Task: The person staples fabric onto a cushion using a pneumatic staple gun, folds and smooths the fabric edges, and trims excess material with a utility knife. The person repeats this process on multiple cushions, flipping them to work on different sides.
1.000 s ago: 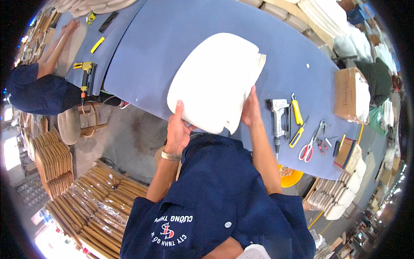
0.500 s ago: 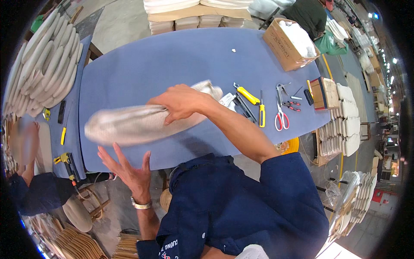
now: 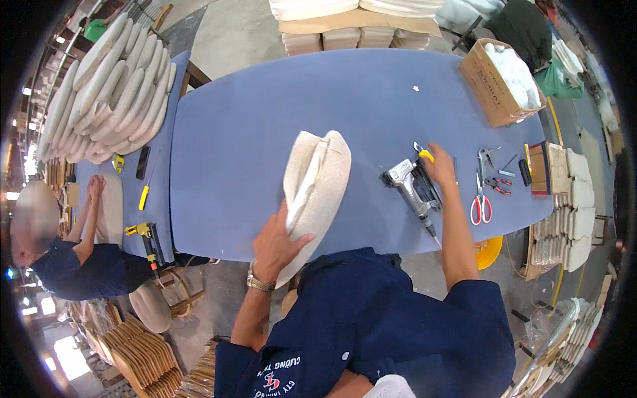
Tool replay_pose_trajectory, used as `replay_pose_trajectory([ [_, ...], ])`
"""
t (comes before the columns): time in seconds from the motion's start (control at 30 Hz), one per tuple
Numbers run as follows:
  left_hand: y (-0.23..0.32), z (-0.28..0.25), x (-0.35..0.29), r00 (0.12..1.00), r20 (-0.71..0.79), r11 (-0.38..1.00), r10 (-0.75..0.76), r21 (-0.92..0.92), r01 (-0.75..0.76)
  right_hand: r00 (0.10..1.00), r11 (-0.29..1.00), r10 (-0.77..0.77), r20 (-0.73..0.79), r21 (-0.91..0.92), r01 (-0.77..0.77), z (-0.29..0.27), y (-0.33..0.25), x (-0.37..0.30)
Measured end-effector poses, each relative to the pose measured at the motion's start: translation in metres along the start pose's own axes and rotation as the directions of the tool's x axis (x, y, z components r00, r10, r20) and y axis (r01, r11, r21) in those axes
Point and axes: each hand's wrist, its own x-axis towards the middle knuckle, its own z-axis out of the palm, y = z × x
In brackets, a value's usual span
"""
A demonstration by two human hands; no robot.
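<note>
A beige fabric-covered pad (image 3: 326,180), long with rounded ends, stands tilted over the near middle of the table. An open seam along it shows white inside. My left hand (image 3: 275,242) is closed round its lower left edge, thumb across the front. To the right, my right hand (image 3: 440,167) has its fingers closed on a yellow utility knife (image 3: 426,156); its blade end points away from me and the palm hides most of the handle. Just left of that hand lies a grey staple gun (image 3: 409,186). A screwdriver is mostly hidden behind the hand.
On the blue table (image 3: 265,106) lie red-handled scissors (image 3: 479,202) and pliers (image 3: 497,186). A carton of white stuffing (image 3: 494,93) stands far right, a wooden box (image 3: 549,169) nearer. Stacked pads (image 3: 113,93) and a seated co-worker (image 3: 79,252) are at left.
The pad has turned from lying sideways to standing upright, passing from my right hand to my left. My right hand has moved right, onto the utility knife. The view has shifted left.
</note>
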Motion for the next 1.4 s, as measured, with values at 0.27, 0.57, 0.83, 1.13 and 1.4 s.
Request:
replay_pose_trajectory([
  [0.27, 0.032, -0.030, 0.046, 0.995, -0.096, 0.997, -0.014, -0.071, 0.007, 0.994, 0.975, 0.085, 0.063, -0.208, -0.070, 0.009, 0.010, -0.011],
  [0.57, 0.081, -0.005, 0.114, 0.983, -0.107, 0.977, -0.151, -0.166, 0.133, 0.982, 0.952, 0.094, -0.161, 0.304, -0.041, -0.015, 0.007, 0.021],
  [0.83, 0.057, 0.008, 0.129, 0.976, -0.183, 0.980, -0.117, -0.183, 0.083, 0.969, 0.316, 0.139, 0.206, 0.918, -0.240, -0.022, -0.106, -0.044],
  [1.13, 0.096, -0.012, 0.119, 0.978, -0.148, 0.934, -0.148, -0.346, 0.089, 0.892, 0.226, 0.046, 0.450, 0.865, -0.448, 0.010, -0.148, -0.089],
  [1.4, 0.101, 0.023, 0.139, 0.946, -0.323, 0.995, 0.013, -0.086, -0.043, 0.960, -0.046, -0.154, 0.234, 0.969, -0.244, -0.051, -0.167, -0.048],
])
